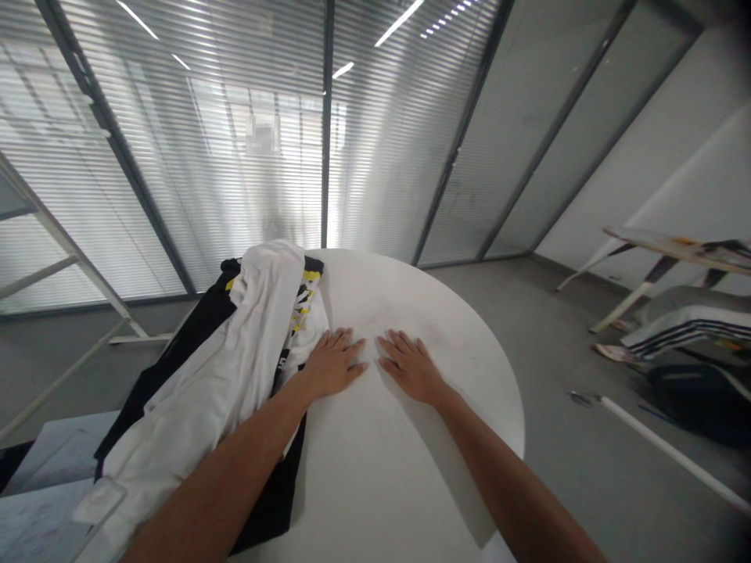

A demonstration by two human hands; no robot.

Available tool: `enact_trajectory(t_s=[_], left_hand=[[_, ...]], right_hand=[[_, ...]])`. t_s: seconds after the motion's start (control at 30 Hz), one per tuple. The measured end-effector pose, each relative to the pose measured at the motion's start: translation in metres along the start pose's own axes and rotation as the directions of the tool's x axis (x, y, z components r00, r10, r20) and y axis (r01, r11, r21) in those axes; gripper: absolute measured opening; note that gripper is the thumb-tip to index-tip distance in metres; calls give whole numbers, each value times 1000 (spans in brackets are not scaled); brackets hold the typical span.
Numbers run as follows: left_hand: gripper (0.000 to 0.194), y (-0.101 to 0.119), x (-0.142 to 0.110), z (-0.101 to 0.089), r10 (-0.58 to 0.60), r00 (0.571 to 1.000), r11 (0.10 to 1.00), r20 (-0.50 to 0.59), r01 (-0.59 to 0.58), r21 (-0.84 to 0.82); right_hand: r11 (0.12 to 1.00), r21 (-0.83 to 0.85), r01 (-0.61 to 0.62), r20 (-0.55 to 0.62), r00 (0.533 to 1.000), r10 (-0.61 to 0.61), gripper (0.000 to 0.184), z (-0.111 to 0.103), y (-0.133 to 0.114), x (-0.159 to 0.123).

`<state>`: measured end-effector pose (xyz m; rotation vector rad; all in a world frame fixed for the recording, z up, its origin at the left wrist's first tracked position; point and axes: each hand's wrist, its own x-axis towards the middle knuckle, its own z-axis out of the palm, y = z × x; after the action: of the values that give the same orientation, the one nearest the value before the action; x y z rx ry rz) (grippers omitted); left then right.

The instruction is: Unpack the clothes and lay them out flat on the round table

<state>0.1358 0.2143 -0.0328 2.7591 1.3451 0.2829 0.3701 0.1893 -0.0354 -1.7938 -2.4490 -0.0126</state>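
Both of my hands lie palm down on a round white table [375, 485], apart from each other with fingers spread. My left hand [335, 363] is just right of a pile of clothes and holds nothing. The pile has a white garment [235, 360] draped over black clothing [176, 344], with some yellow and black print [303, 297] showing at its far right edge. My right hand [412, 366] rests to the right on bare tabletop, also holding nothing. Whether my left wrist touches the clothes I cannot tell.
A glass partition with blinds [264, 156] rises behind the table. At left stand a white metal frame [76, 258] and papers [52, 469]. To the right are a wooden table [662, 249], a person's striped trouser leg [692, 324], a dark bag [698, 399] and a white pole [669, 446].
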Motion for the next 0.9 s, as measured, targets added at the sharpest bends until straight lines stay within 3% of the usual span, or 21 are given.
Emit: enact_trajectory(t_s=[0.9], left_hand=[[66,1,0,-3,5,1000,1000,7,-5,-12]], right_hand=[[1000,-21,-1,-11,1000,0,57,1,1,-1]])
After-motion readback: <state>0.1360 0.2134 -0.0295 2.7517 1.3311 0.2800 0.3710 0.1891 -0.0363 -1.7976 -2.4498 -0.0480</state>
